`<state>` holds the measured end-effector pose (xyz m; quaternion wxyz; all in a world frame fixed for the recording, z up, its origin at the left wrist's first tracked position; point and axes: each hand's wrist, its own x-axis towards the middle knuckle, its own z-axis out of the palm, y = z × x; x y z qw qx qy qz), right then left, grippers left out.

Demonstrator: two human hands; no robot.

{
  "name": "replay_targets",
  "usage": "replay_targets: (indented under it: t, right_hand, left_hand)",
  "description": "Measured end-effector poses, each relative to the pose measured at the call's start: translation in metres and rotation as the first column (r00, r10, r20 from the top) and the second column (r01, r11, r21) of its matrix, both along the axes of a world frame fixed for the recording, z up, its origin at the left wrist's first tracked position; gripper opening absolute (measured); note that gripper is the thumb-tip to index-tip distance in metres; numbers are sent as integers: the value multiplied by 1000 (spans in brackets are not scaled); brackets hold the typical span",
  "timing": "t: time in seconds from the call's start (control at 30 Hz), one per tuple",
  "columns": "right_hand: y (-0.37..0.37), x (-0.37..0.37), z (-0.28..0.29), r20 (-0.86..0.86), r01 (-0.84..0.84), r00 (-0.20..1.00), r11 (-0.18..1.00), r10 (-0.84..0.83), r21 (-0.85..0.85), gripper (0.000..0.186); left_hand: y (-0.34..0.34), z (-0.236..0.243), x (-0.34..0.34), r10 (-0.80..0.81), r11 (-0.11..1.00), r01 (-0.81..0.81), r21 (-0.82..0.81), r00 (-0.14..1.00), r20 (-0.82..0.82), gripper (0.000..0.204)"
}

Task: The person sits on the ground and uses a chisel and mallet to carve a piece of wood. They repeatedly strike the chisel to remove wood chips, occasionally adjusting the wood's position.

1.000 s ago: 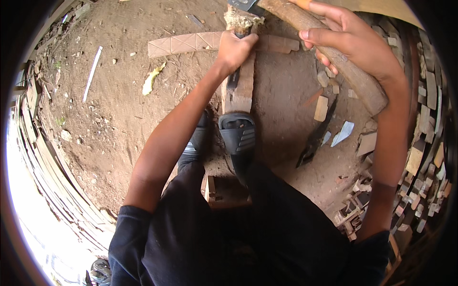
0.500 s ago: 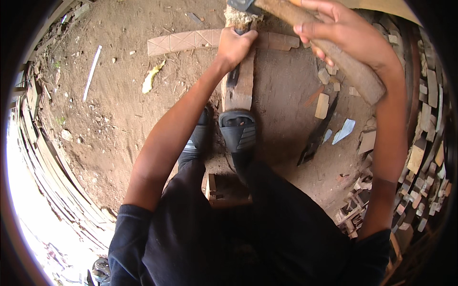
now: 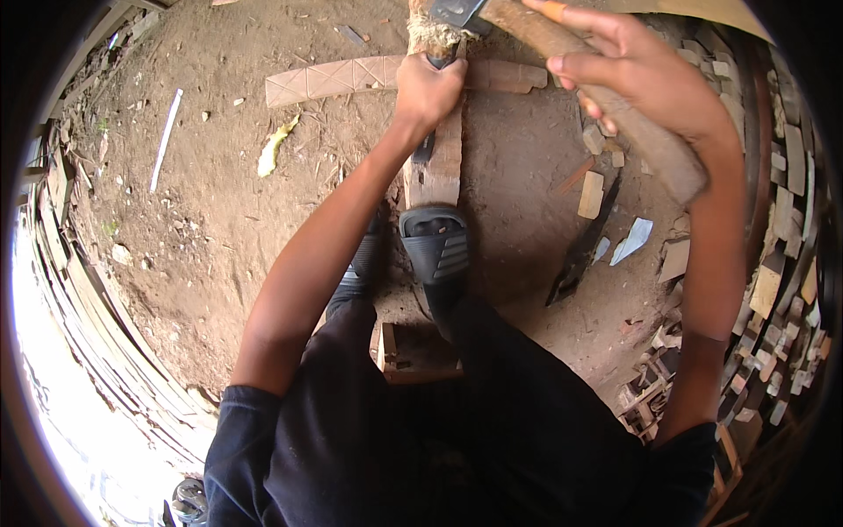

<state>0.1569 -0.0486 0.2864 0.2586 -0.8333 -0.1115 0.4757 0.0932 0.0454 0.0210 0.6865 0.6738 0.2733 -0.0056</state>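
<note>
My left hand (image 3: 429, 90) is closed around a chisel with a frayed wooden handle end (image 3: 430, 37). Its dark blade (image 3: 424, 147) comes out below my fist, over a worn wooden plank (image 3: 435, 180). In my right hand (image 3: 628, 75) is a hammer, gripped by its thick wooden handle (image 3: 645, 140). The dark hammer head (image 3: 455, 10) is at the top edge of the picture, beside the frayed end; whether they touch I cannot tell. A black sandal (image 3: 435, 241) on my right foot is at the plank's near end.
A carved wooden strip (image 3: 329, 81) lies crosswise near the plank on the dirt floor. Wood offcuts (image 3: 590, 195) and a pale blue scrap (image 3: 632, 240) lie to the right, beside stacked wood pieces (image 3: 773, 342). Long boards (image 3: 105, 325) line the left side.
The hammer has shifted slightly, its head now a little lower and farther right in the picture. My left hand keeps its hold on the chisel; the whole view has moved slightly.
</note>
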Motion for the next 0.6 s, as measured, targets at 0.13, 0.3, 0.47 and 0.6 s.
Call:
replay_targets:
  t: [0.13, 0.3, 0.47, 0.6]
  right_hand:
    - [-21, 17, -3, 28, 115, 992, 980, -121, 163, 66]
    - [0, 5, -9, 352, 70, 927, 981, -131, 182, 67]
    - [-3, 5, -4, 70, -272, 959, 961, 275, -51, 67]
    - [-6, -5, -15, 124, -189, 972, 979, 199, -82, 66]
  left_hand:
    - [-3, -5, 3, -9, 1000, 9, 14, 1000, 26, 32]
    - [-4, -7, 4, 26, 1000, -26, -7, 998, 54, 33]
    - [5, -2, -3, 18, 994, -15, 113, 999, -29, 32]
    - [3, -1, -3, 63, 938, -81, 337, 996, 64, 31]
